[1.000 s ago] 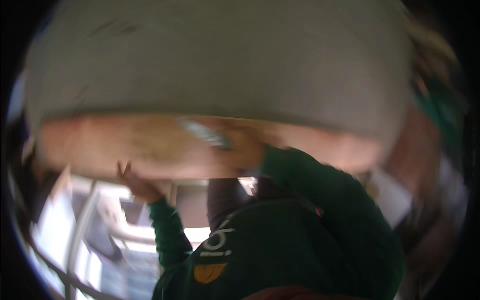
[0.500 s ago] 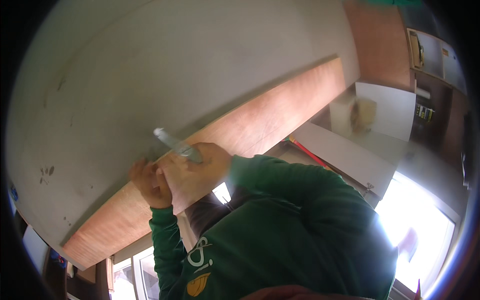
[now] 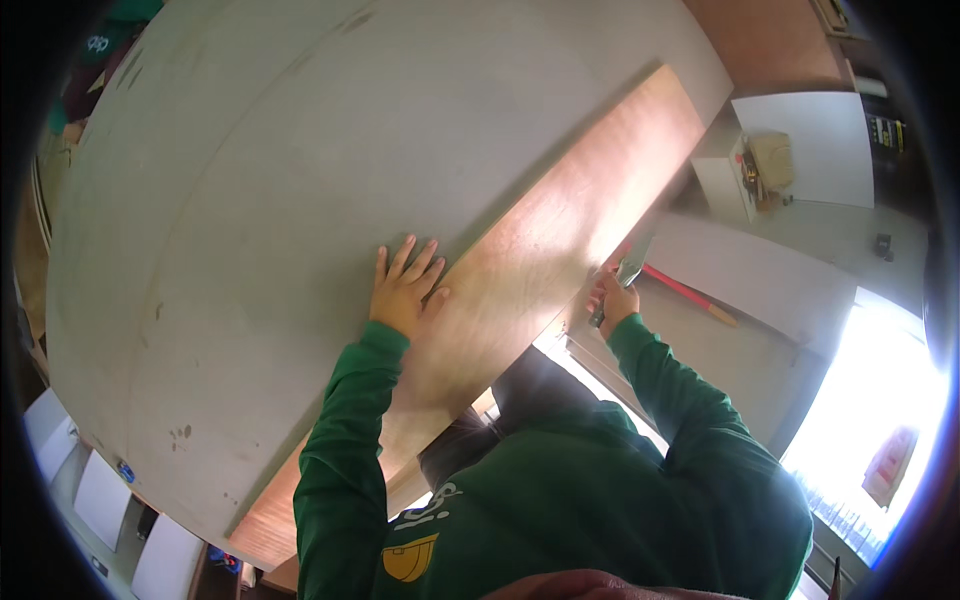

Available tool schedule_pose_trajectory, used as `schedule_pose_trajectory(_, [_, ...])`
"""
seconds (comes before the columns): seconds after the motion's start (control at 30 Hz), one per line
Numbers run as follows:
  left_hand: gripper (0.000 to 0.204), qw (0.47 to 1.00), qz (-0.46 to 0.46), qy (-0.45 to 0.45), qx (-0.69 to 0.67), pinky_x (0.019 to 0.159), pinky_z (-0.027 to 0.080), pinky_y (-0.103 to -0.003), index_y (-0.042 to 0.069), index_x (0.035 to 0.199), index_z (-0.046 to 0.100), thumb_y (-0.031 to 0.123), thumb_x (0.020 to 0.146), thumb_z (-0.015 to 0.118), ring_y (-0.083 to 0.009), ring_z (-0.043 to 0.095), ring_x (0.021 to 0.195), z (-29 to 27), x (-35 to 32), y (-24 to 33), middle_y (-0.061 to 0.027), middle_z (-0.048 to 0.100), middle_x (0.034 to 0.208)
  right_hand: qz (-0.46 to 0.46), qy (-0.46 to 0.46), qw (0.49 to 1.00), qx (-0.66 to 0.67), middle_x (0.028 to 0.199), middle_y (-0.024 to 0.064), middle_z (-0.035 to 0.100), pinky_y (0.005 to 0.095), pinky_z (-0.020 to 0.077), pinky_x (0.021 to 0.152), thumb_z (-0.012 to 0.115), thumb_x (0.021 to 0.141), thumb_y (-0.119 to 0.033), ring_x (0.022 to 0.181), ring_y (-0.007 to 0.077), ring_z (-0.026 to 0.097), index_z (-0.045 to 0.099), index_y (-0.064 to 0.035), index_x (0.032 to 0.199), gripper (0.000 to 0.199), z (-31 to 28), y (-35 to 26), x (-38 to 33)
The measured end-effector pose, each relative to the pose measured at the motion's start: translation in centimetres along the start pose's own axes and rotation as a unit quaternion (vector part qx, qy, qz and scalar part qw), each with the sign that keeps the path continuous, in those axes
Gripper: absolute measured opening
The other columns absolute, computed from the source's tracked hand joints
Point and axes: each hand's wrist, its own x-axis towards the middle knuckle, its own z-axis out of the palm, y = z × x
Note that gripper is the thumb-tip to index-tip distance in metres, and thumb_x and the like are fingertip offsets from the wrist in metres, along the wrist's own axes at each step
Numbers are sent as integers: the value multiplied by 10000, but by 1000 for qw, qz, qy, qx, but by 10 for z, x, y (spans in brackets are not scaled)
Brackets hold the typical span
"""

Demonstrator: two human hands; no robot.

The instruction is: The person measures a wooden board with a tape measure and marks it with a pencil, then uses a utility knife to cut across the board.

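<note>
A long reddish-brown wooden board (image 3: 530, 270) lies slantwise along the near edge of a large grey tabletop (image 3: 250, 220). My left hand (image 3: 405, 290) is spread flat, fingers on the grey surface and thumb side by the board's far edge. Off the board's near side, my right hand (image 3: 618, 298) is closed around a slim tool (image 3: 632, 264). A pale, flat-looking end sticks out above the fingers and a dark end below. Its exact kind does not show.
Right of my right hand, a red stick-shaped tool (image 3: 690, 293) with a tan end lies by a pale panel (image 3: 770, 270). Farther right stand a white panel (image 3: 810, 145) with a beige bundle (image 3: 771, 160), and a bright window (image 3: 870, 420). Part of another person (image 3: 90, 60) shows at the far left.
My hands were close together over the board. The right has moved off to the right with the slim tool; the left has opened flat farther along the board. The view has shifted.
</note>
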Motion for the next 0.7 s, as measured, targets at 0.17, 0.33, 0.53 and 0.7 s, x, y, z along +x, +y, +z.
schedule_pose_trajectory(0.17, [482, 999, -9, -28, 14, 1150, 98, -664, 127, 1253, 671, 429, 882, 611, -348, 259, 1464, 3, 0, 4, -74, 424, 1528, 44, -28, 999, -10, 939, 17, 541, 343, 510, 668, 684, 921, -270, 805, 158, 544, 563, -86, 1139, 310, 10, 4, -8])
schedule_pose_trajectory(0.33, [524, 999, -27, -46, -9, 1139, 80, -681, 106, 1264, 658, 444, 864, 624, -359, 253, 1466, 3, 0, 6, -91, 400, 1542, 82, -14, 996, -24, 836, 18, 501, 338, 514, 608, 705, 906, -256, 715, 138, 523, 555, -102, 1102, 291, 23, -8, -21])
schedule_pose_trajectory(0.53, [683, 996, -53, -67, -19, 1134, 22, -682, 25, 1344, 558, 446, 818, 672, -362, 236, 1476, 13, 20, 31, -137, 362, 1560, 89, -42, 995, 27, 1061, 23, 539, 394, 515, 786, 656, 933, -289, 897, 170, 499, 558, -78, 1203, 356, 17, 4, -11])
schedule_pose_trajectory(0.7, [662, 997, -57, -52, -23, 1136, -2, -676, 20, 1340, 553, 419, 823, 661, -357, 251, 1472, 18, 23, 31, -157, 367, 1552, 122, -25, 991, 54, 1109, 29, 512, 443, 519, 785, 645, 938, -296, 941, 179, 490, 552, -99, 1213, 350, 17, 7, -8])
